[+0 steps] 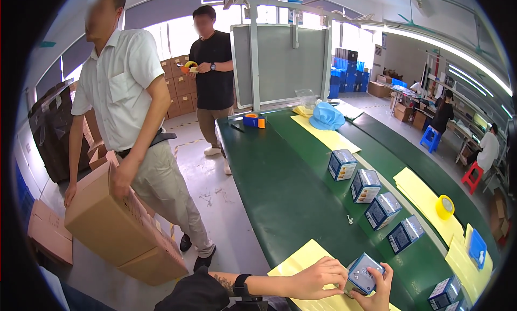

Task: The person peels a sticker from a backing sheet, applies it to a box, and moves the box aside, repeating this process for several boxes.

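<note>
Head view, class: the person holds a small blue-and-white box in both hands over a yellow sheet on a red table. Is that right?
Not quite. The head view shows the table is green, not red. The rest holds: left hand and right hand both grip the small blue-and-white box over a yellow sheet.

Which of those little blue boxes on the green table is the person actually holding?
The nearest blue box, at the bottom of the view. Both the left hand and right hand grip it over a yellow sheet; the other boxes stand untouched in a row beyond.
</note>
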`<state>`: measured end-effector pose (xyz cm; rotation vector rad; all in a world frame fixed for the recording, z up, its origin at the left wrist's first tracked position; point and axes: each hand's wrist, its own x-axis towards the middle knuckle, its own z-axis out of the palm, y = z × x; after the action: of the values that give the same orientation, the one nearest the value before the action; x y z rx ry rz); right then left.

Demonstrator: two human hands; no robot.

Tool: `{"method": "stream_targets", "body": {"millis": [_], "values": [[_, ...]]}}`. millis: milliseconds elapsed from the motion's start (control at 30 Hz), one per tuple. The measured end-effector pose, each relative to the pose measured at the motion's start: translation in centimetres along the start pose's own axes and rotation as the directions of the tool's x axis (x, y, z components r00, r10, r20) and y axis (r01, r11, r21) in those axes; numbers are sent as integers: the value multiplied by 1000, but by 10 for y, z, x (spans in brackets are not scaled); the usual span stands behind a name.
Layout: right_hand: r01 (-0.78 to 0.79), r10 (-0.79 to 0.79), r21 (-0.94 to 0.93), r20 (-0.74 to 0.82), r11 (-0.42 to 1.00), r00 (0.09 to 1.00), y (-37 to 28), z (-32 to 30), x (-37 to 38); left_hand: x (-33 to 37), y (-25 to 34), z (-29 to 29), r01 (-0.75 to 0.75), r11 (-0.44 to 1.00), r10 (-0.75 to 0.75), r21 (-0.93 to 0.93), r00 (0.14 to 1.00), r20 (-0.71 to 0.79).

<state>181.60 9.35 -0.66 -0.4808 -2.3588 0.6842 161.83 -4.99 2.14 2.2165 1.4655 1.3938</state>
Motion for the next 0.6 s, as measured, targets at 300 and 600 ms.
{"method": "stream_targets", "body": {"millis": [300, 600], "values": [[255, -255, 7, 66, 967, 965, -49, -16, -6, 3, 17, 17, -28, 996, 22, -81, 997, -73], [250, -249, 11, -42, 968, 967, -42, -15, -25, 7, 31, 33, 30, 989, -45, -146, 994, -97]]}}
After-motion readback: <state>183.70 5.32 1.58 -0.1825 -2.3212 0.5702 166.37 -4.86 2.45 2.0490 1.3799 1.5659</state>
